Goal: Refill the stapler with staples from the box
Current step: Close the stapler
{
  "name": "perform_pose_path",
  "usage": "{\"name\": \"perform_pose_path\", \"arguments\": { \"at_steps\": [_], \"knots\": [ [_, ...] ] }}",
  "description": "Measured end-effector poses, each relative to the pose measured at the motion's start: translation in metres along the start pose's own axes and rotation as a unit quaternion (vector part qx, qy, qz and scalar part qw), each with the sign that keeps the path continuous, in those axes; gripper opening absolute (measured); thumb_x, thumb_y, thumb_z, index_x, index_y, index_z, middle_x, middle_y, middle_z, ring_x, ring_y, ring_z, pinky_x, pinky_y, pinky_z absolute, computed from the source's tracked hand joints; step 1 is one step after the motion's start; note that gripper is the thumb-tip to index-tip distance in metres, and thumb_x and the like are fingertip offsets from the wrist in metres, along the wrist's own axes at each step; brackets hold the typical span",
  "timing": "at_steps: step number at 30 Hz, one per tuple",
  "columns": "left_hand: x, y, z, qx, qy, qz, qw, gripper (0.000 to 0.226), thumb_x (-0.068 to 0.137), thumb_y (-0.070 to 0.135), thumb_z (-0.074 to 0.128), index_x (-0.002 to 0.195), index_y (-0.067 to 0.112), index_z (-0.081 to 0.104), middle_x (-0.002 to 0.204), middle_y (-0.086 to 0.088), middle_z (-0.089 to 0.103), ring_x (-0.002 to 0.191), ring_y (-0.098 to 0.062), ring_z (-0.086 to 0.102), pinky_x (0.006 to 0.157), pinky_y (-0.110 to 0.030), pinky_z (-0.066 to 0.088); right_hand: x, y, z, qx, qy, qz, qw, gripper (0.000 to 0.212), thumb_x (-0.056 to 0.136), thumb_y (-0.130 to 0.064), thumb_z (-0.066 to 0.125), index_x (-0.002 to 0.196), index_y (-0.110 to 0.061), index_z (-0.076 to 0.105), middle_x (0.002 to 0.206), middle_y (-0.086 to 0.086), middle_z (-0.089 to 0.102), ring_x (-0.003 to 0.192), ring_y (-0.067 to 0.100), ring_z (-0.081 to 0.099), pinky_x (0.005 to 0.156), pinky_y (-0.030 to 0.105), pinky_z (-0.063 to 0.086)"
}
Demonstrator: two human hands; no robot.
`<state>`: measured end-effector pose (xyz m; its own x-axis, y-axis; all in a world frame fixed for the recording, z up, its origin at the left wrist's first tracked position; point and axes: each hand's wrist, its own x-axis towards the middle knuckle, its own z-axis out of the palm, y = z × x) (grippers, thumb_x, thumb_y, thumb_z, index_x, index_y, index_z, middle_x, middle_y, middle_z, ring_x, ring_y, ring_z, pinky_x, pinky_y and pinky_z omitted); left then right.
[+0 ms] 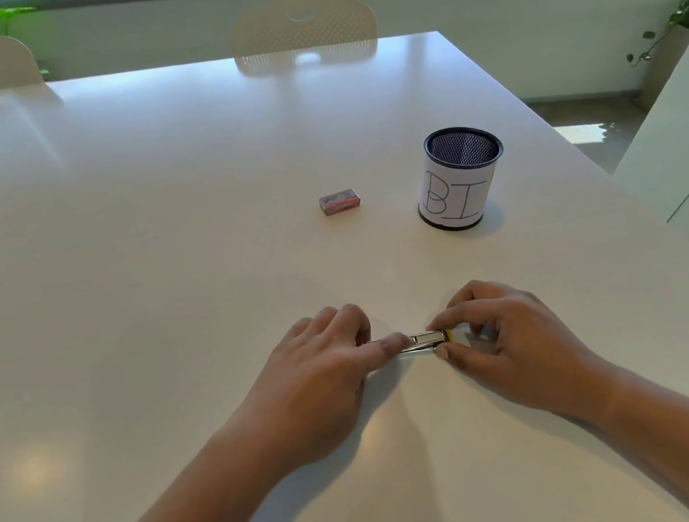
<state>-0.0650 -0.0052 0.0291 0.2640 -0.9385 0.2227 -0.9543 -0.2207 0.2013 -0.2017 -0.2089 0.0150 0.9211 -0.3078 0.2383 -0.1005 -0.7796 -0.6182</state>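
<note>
A small metal stapler point(425, 341) with a yellow end lies flat on the white table point(149, 248), near me. My left hand point(328, 363) holds its left part, thumb on top of the metal. My right hand point(496, 335) pinches its right end between thumb and fingers, which hide most of the yellow part. The small red and grey box of staples point(339, 202) sits closed on the table farther off, well beyond both hands.
A black mesh cup point(460, 177) wrapped in white paper with letters stands to the right of the box. Two pale chairs point(303, 30) are at the table's far edge. The table's right edge runs diagonally past the cup.
</note>
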Motion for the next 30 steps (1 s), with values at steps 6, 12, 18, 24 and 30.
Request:
{"name": "perform_pose_path", "arguments": {
  "at_steps": [6, 12, 18, 24, 30],
  "knots": [
    [-0.016, -0.024, -0.019, -0.048, 0.000, -0.051, 0.998, 0.059, 0.086, 0.035, 0.062, 0.142, 0.038, 0.044, 0.117, 0.012, 0.061, 0.101, -0.014, 0.059, 0.086, -0.029, 0.045, 0.001, -0.004, -0.003, -0.007, -0.010, 0.008, 1.000, 0.013, 0.077, -0.033, 0.075, 0.090, -0.033, 0.075, 0.086, -0.011, 0.064, 0.072, 0.009, 0.052, 0.065, 0.025, 0.044],
    [-0.044, -0.039, -0.034, -0.023, 0.007, -0.086, 0.996, 0.026, 0.087, 0.032, 0.067, 0.112, 0.029, 0.069, 0.103, 0.011, 0.067, 0.095, -0.017, 0.063, 0.078, -0.035, 0.052, 0.006, -0.006, -0.006, 0.004, -0.014, 0.040, 0.999, 0.014, 0.064, -0.031, 0.078, 0.075, -0.032, 0.070, 0.066, -0.006, 0.064, 0.057, 0.008, 0.052, 0.056, 0.025, 0.046],
    [-0.052, -0.030, -0.032, -0.158, 0.092, -0.133, 0.974, 0.017, 0.085, 0.027, 0.072, 0.102, 0.027, 0.073, 0.090, 0.019, 0.064, 0.075, -0.007, 0.059, 0.068, -0.018, 0.047, 0.008, -0.022, -0.010, 0.159, -0.022, 0.058, 0.985, 0.017, 0.067, -0.014, 0.079, 0.074, -0.025, 0.069, 0.060, -0.009, 0.062, 0.051, 0.006, 0.050, 0.052, 0.022, 0.044],
    [-0.041, 0.003, -0.031, -0.352, 0.190, -0.165, 0.902, 0.015, 0.073, 0.025, 0.082, 0.087, 0.021, 0.078, 0.077, 0.007, 0.073, 0.069, -0.015, 0.069, 0.066, -0.025, 0.056, 0.000, -0.065, -0.005, 0.242, 0.023, -0.001, 0.970, 0.020, 0.064, -0.033, 0.083, 0.079, -0.025, 0.074, 0.075, -0.005, 0.075, 0.063, 0.009, 0.066, 0.060, 0.029, 0.054],
    [-0.030, 0.025, -0.024, -0.590, 0.180, -0.291, 0.732, 0.029, 0.063, 0.024, 0.086, 0.088, 0.010, 0.080, 0.082, -0.013, 0.078, 0.071, -0.015, 0.068, 0.068, -0.023, 0.055, -0.006, -0.084, 0.000, 0.109, 0.116, -0.092, 0.983, 0.040, 0.071, -0.037, 0.084, 0.109, -0.030, 0.074, 0.094, -0.014, 0.071, 0.083, 0.012, 0.068, 0.074, 0.025, 0.055]
  ]
}}
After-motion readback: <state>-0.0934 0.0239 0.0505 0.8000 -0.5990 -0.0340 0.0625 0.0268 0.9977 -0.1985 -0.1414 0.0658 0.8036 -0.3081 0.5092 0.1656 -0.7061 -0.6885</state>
